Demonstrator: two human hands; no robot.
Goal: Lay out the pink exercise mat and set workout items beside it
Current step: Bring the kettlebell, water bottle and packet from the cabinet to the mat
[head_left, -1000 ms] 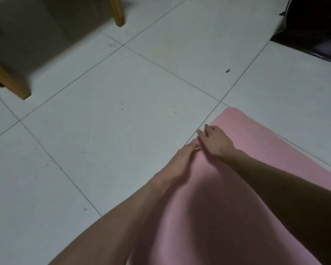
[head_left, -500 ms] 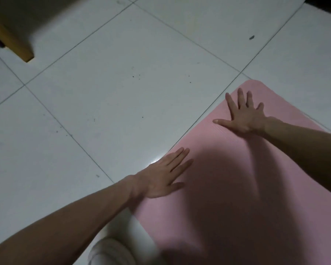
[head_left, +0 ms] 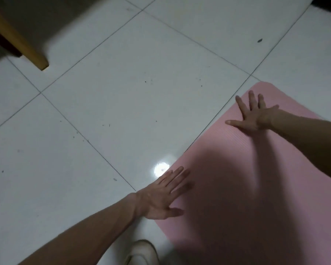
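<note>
- Where a second ago both hands pinched together at the edge, the left hand (head_left: 161, 196) and right hand (head_left: 254, 116) now press apart, fingers splayed flat, holding nothing;
- the pink mat (head_left: 237, 188) lies flat on the tiled floor (head_left: 122, 111); the end looks smoothed, so workout items likely come next.

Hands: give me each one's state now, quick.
Left hand: open, flat, fingers on the mat edge, holding nothing.
Right hand: open, fingers spread, palm down on the mat, holding nothing.

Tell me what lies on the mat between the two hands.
Nothing: in the head view the mat between the left hand and right hand is bare pink surface, crossed only by shadow.
</note>
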